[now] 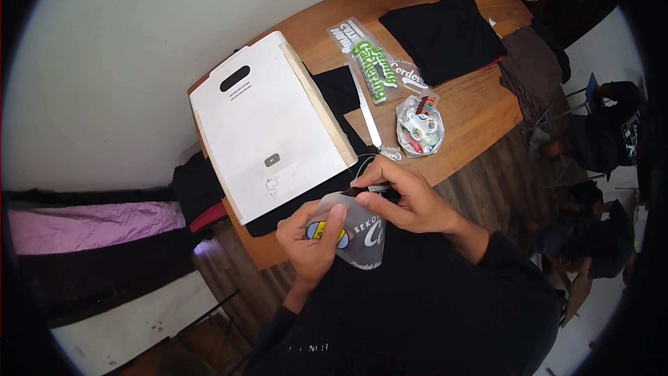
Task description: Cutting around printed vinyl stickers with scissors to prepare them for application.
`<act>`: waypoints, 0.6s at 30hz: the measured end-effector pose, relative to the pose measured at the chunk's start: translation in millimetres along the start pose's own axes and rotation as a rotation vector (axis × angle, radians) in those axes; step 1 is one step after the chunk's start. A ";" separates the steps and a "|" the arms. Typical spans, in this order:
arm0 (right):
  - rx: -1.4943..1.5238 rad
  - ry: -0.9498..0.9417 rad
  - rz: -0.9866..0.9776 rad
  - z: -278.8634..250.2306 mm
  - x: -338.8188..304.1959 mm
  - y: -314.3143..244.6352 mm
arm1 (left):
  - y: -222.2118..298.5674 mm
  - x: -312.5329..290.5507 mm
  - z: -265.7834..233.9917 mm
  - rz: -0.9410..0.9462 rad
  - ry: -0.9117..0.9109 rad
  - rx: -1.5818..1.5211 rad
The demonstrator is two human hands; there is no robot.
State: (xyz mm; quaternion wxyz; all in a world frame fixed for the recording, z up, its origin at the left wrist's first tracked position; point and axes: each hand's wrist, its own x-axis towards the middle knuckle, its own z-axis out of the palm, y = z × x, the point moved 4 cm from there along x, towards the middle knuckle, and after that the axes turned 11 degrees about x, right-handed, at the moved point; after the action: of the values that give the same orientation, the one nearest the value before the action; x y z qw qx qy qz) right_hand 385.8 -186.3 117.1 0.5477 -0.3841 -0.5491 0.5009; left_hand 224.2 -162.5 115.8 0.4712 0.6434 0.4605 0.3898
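Close in front of my body, my left hand (pixel 311 244) pinches a translucent film sheet (pixel 365 245) with white lettering and a yellow-and-blue oval print. The thumb lies on top, beside the oval. My right hand (pixel 403 198) is closed at the sheet's upper edge, thumb and forefinger pinched together. A small dark piece (pixel 356 191) shows between these fingertips. Its kind cannot be made out, since the fingers hide most of it. The film tilts downward over my black top.
On the wooden table (pixel 463 136) lie a large white panel (pixel 271 125) with an oval opening, a long white strip (pixel 367 115), printed films (pixel 376 73) and folded black cloth (pixel 445 38). A plastic-lined container (pixel 420 145) holds scraps. People (pixel 612 237) sit at the right.
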 end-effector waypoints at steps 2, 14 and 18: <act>0.013 0.004 0.016 0.0 -0.2 0.3 | -0.9 -0.1 -0.3 -0.026 -0.010 0.000; -0.011 -0.003 0.079 -3.8 -1.2 0.1 | -7.0 -0.1 2.5 -0.063 -0.070 0.010; -0.029 0.005 0.058 -3.8 -1.7 3.2 | -10.7 -1.6 4.4 -0.106 -0.081 -0.012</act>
State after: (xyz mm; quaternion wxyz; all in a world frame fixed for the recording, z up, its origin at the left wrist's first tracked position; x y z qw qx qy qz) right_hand 389.4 -186.9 113.3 0.5286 -0.4088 -0.5436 0.5079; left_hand 225.4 -163.7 104.3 0.5132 0.6307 0.4720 0.3406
